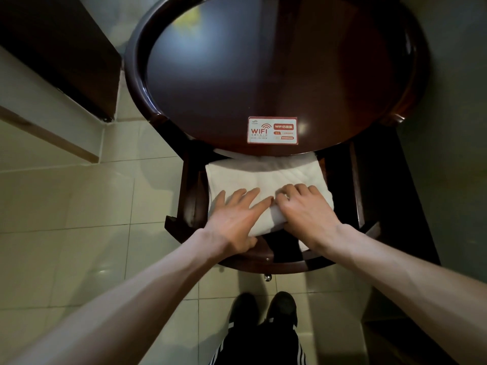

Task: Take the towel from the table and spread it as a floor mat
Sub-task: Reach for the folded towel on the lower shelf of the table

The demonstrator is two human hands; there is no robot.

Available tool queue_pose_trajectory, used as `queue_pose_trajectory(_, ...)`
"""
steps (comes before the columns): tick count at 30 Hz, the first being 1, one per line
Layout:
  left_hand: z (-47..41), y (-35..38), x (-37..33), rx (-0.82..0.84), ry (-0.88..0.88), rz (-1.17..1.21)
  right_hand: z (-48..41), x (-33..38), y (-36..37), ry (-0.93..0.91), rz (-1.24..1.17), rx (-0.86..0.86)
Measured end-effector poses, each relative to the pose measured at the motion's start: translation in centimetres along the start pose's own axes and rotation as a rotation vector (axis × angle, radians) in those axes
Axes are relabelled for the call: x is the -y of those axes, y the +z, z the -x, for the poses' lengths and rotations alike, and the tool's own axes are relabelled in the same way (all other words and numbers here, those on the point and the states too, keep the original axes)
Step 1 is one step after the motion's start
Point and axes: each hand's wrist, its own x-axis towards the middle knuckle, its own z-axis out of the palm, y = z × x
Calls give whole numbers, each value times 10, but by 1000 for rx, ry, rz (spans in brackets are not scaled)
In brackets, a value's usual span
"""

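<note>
**Towel Position and Hand Contact**

We find the folded white towel (pixel 253 175) on the lower shelf (pixel 263 264) beneath the round counter (pixel 263 61) (dark wood, with a WIFI sticker (pixel 272 130) near its front edge). Our left hand (pixel 234 222) lies on the towel, fingers spread flat. Our right hand (pixel 305 214), just beside it, curls its fingers round the towel's front fold.

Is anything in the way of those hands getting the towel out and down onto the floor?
Nothing blocks the hands: left hand and right hand are on the towel. Its far end sits under the tabletop, between table legs; the near side looks open.
</note>
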Motion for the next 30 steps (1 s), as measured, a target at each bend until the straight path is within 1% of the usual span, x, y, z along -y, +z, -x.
queue_pose_trajectory(5, 6, -9, -3, -80, -18, -32, 0, -2, -18, -9, -107, -19)
queue_pose_trajectory(9, 10, -23, -2, -133, -41, 13, 0, -4, -31, -10, -166, -35)
queue_pose_trajectory(16, 11, -55, 4, -226, -3, 79, 0, -15, -59, 3, -278, -69)
queue_pose_trajectory(21, 15, -81, 9, -290, 34, 181, 6, -23, -83, 31, -330, -102)
queue_pose_trajectory(25, 21, -104, 7, -261, 12, 223, 16, -23, -98, 7, -272, -151)
queue_pose_trajectory(28, 25, -116, 6, -219, -8, 251, 22, -21, -103, -50, -130, -149)
queue_pose_trajectory(30, 26, -124, 7, -206, -12, 264, 22, -23, -106, -44, -79, -142)
